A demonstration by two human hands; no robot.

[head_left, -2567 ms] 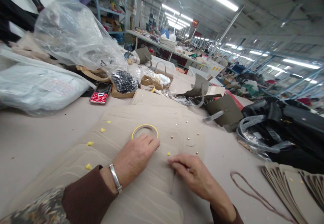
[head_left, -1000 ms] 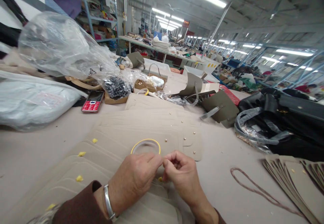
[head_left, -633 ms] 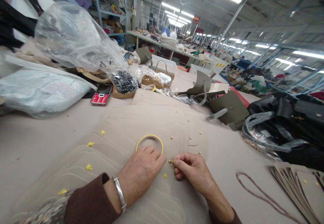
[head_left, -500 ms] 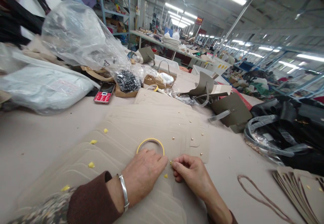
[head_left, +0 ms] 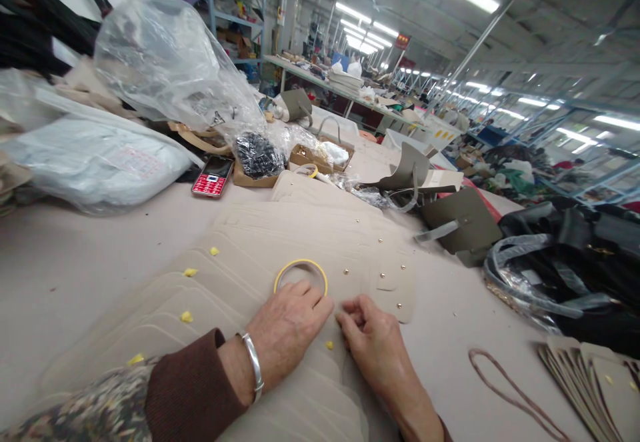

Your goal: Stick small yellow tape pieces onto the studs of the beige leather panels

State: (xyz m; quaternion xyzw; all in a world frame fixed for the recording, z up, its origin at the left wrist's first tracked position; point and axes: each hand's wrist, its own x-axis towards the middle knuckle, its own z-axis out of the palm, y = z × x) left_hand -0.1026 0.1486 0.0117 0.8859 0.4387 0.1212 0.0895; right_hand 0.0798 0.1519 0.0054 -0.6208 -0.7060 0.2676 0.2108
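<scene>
My left hand (head_left: 290, 322), with a silver bangle at the wrist, is closed around the near side of a yellow-edged roll of tape (head_left: 300, 262). Just to its right, my right hand (head_left: 375, 339) has thumb and forefinger pinched together; whatever lies between those fingertips is hidden. Both hands are over overlapping beige panels (head_left: 280, 229). Small yellow tape pieces (head_left: 187, 317) stick to several panels, and one yellow bit (head_left: 329, 345) sits below my hands. Round metal studs (head_left: 346, 271) dot the panels at the right.
A red-keyed phone (head_left: 213, 177) and plastic-wrapped bundles (head_left: 100, 162) lie at left. Beyond the panels are small cardboard boxes (head_left: 257, 180). Olive bag parts (head_left: 460, 225) and black bags (head_left: 590, 249) occupy the right, with a brown cord loop (head_left: 510, 395) and fanned beige strips (head_left: 575, 375) nearer me.
A yellow bit seen at my right fingertips earlier is now out of sight. My right hand has turned slightly, its fingers drawn closer in. The view has shifted a little.
</scene>
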